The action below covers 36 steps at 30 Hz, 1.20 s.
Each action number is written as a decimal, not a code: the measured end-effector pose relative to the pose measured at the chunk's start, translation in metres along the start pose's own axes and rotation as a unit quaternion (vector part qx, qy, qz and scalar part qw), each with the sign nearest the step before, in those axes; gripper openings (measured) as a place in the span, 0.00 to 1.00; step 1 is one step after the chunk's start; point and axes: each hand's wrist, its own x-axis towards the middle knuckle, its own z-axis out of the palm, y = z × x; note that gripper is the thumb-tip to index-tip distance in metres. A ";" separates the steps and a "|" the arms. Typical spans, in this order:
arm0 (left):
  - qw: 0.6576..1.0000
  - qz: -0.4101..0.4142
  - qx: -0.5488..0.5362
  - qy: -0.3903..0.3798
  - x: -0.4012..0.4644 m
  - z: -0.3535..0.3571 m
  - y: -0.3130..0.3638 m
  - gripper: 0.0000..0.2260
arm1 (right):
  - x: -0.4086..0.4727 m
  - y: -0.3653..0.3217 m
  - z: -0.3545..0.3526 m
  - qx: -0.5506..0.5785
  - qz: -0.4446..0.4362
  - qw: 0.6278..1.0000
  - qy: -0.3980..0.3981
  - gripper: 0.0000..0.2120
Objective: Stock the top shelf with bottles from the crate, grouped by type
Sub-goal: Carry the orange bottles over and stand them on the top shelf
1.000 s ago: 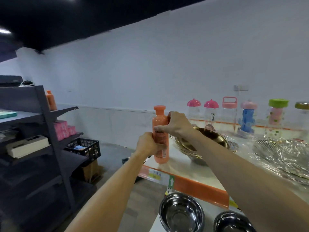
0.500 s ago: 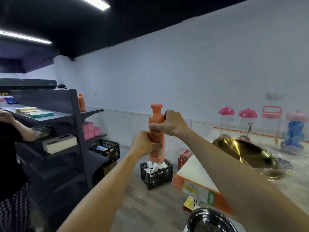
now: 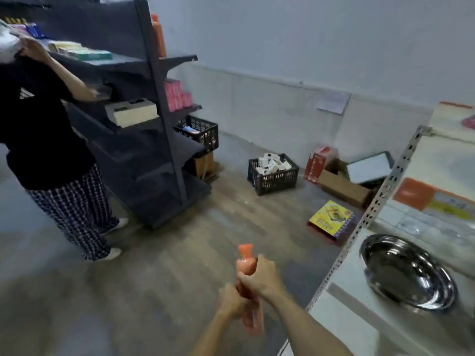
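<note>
We are gripping an orange bottle (image 3: 248, 263) with both hands: the right hand (image 3: 259, 280) is wrapping its shoulder just under the cap, and the left hand (image 3: 231, 301) is clamping the body lower down, the two hands touching. The bottle is standing roughly upright, low in front of us over the wooden floor (image 3: 167, 265).

We are judging this as the carrying step, with the bottle in transit and not yet shelved. Far ahead and to the left of our hands, a dark shelving unit (image 3: 154, 119) is holding a matching orange bottle (image 3: 158, 34) on its top shelf end, so the next move is probably calling for walking there, raising the bottle high and setting it beside its twin.

A black crate (image 3: 273, 173) of white boxes is sitting on the floor ahead of our hands, and a second crate (image 3: 203, 131) is sitting near the unit's foot. Another person (image 3: 48, 140) is standing at the unit's left face and reaching onto it; they may be crowding our approach. To the right of our hands a pale shelf (image 3: 359, 317) is carrying a steel bowl (image 3: 408, 271), with a yellow box (image 3: 330, 217) on the floor beyond.
</note>
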 end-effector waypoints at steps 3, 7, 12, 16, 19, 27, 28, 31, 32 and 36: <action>0.999 -0.023 0.027 -0.021 0.008 0.002 -0.035 0.27 | 0.007 0.015 0.042 0.006 0.029 0.999 -0.012 0.24; 0.993 -0.051 0.102 -0.022 0.038 -0.012 -0.045 0.29 | 0.038 0.013 0.066 0.017 0.065 0.997 -0.028 0.24; 0.992 -0.059 0.110 -0.032 0.084 -0.032 -0.025 0.23 | 0.098 -0.001 0.074 0.018 0.082 0.995 -0.048 0.25; 0.992 -0.073 0.102 -0.025 0.151 -0.054 0.008 0.23 | 0.178 -0.019 0.073 0.012 0.077 0.995 -0.068 0.25; 0.991 -0.087 0.105 -0.015 0.208 -0.069 0.042 0.26 | 0.246 -0.035 0.060 0.017 0.075 0.994 -0.073 0.25; 0.995 -0.067 0.079 -0.014 0.336 -0.107 0.149 0.17 | 0.412 -0.075 0.008 0.020 0.053 0.995 -0.080 0.22; 0.995 -0.062 0.071 -0.019 0.348 -0.114 0.161 0.14 | 0.430 -0.081 0.004 0.021 0.048 0.995 -0.081 0.22; 0.996 -0.063 0.060 -0.023 0.393 -0.135 0.188 0.15 | 0.481 -0.102 -0.004 0.022 0.045 0.996 -0.079 0.19; 0.996 -0.067 0.055 -0.027 0.410 -0.140 0.194 0.16 | 0.499 -0.109 -0.005 0.023 0.045 0.995 -0.081 0.19; 0.994 -0.094 0.043 -0.020 0.484 -0.165 0.223 0.22 | 0.578 -0.139 -0.003 0.006 0.048 0.994 -0.100 0.21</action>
